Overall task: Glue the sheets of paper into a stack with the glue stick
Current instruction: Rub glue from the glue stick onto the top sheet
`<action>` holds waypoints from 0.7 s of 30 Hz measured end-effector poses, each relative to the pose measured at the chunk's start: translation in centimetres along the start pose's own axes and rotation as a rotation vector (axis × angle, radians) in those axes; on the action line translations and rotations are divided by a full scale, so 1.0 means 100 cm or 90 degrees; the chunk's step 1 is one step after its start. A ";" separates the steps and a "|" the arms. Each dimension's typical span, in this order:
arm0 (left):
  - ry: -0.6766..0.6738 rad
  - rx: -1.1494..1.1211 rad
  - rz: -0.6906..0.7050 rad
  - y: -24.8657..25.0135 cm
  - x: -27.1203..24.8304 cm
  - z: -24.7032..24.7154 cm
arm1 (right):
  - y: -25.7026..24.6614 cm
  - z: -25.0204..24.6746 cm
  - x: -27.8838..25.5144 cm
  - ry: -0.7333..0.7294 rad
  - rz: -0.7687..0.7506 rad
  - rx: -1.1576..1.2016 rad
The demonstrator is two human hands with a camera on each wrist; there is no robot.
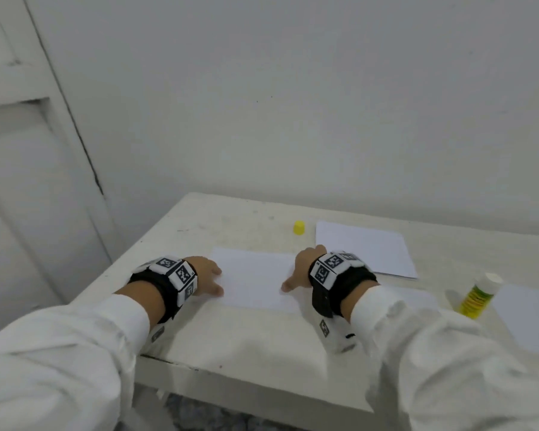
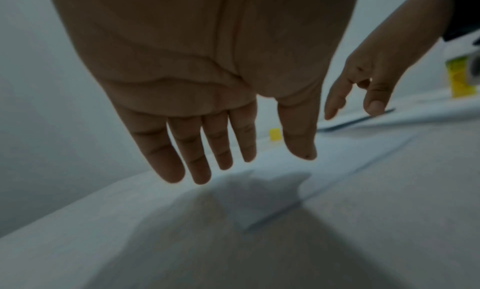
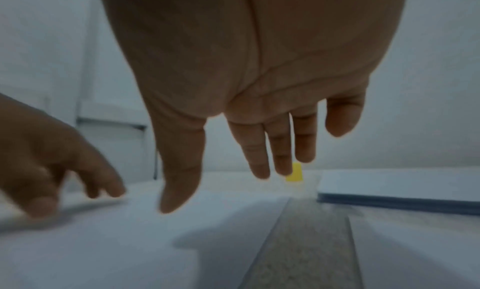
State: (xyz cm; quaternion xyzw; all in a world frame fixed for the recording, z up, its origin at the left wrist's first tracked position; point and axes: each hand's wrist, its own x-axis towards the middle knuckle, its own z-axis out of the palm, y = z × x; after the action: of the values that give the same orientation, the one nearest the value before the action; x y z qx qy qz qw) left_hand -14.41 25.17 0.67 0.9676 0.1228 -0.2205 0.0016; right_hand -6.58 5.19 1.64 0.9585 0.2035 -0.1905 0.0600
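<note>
Nearest, two white sleeves (image 1: 75, 346) reach over the front edge of the white bench (image 1: 249, 346), each wrist wrapped in a black band with black-and-white marker tiles. The left hand (image 1: 206, 276) sits over the left end of a white sheet of paper (image 1: 255, 281), and the right hand (image 1: 301, 270) over its right end; the sheet lies flat between them. Both hands are empty, with fingers straight and loosely spread. From the wrist views the fingertips hang just above the sheet; whether they touch it cannot be told.

Right of the right hand, near the wrist, the glue stick (image 1: 479, 296) stands with its white base up and yellow-green body, uncapped. Another sheet (image 1: 529, 315) lies further right at the edge of view.

Beyond the right hand lies a pile of white sheets (image 1: 367, 247). Just left of that pile, past the fingers, stands the yellow cap (image 1: 299, 228). Behind the bench is a plain white wall (image 1: 293, 104).
</note>
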 end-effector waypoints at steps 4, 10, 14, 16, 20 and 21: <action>0.001 0.015 0.012 -0.007 0.011 0.006 | -0.001 0.009 0.027 -0.016 0.046 -0.005; 0.004 0.006 0.025 -0.008 0.021 0.008 | -0.003 0.015 0.037 -0.062 0.072 -0.015; 0.008 0.010 0.035 -0.009 0.024 0.006 | -0.006 0.015 0.035 -0.058 0.065 -0.017; 0.006 0.014 0.033 -0.008 0.025 0.006 | -0.010 0.014 0.031 -0.045 0.054 -0.021; 0.006 0.015 0.033 -0.007 0.025 0.006 | -0.016 0.006 0.014 0.000 0.023 0.071; 0.006 0.015 0.031 -0.007 0.025 0.007 | -0.015 0.005 0.009 -0.018 0.016 0.165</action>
State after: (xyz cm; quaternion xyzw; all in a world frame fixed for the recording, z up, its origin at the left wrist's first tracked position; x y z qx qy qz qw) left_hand -12.66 26.43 -0.97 0.9714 0.0963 -0.2169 -0.0048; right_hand -6.65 6.77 0.78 0.9579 0.1640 -0.2282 -0.0592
